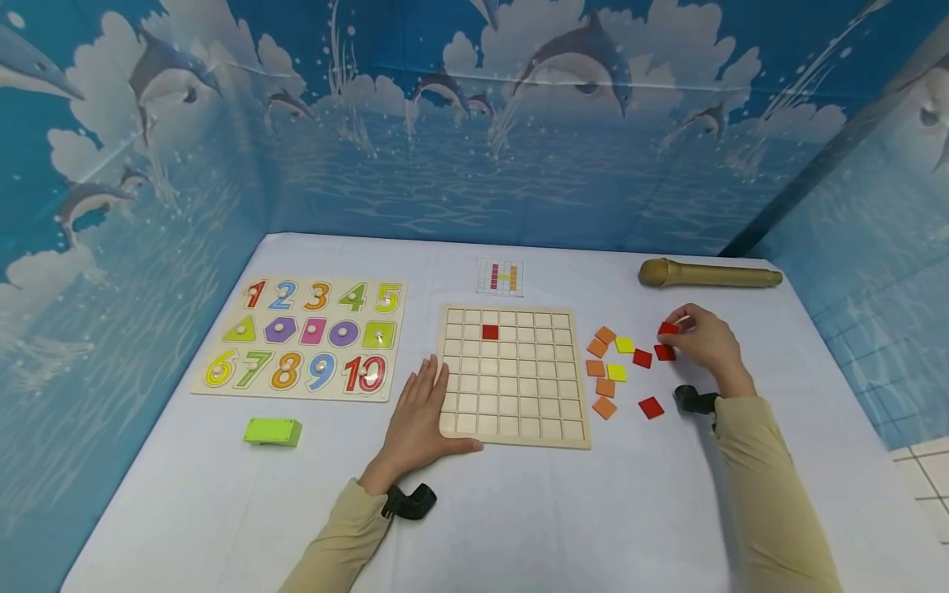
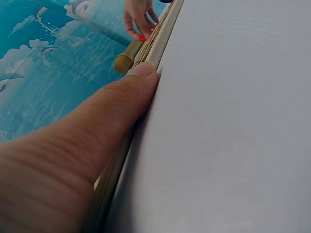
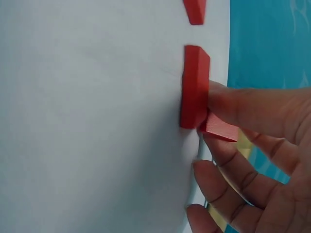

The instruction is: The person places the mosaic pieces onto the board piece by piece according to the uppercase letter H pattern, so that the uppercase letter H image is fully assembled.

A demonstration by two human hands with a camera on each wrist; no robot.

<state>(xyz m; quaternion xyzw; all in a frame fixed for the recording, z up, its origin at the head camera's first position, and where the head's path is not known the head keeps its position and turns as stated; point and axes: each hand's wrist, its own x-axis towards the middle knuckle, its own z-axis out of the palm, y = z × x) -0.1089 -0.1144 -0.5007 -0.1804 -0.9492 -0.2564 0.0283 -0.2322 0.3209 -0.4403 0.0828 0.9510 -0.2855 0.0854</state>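
Note:
A wooden grid board [image 1: 530, 385] lies in the middle of the white table, with one red square tile [image 1: 490, 332] in a cell near its top. My left hand [image 1: 418, 422] rests at the board's lower left corner, fingers straight along the left side. Its thumb [image 2: 114, 104] presses against the near edge. Off to the right, my right hand [image 1: 708, 344] pinches another red tile [image 3: 222, 129] between thumb and fingers. Just beside it lies a separate red tile [image 3: 194, 87]. Other red tiles [image 1: 652, 408], orange tiles [image 1: 604, 408] and yellow tiles [image 1: 617, 373] are scattered between board and hand.
A small pattern card [image 1: 500, 277] lies beyond the board. On the left are a number-and-shape puzzle board [image 1: 300, 335] and a green block [image 1: 272, 431]. A gold microphone-shaped object [image 1: 712, 273] lies at the back right. Dolphin-print curtains [image 1: 474, 165] enclose the table's back and sides.

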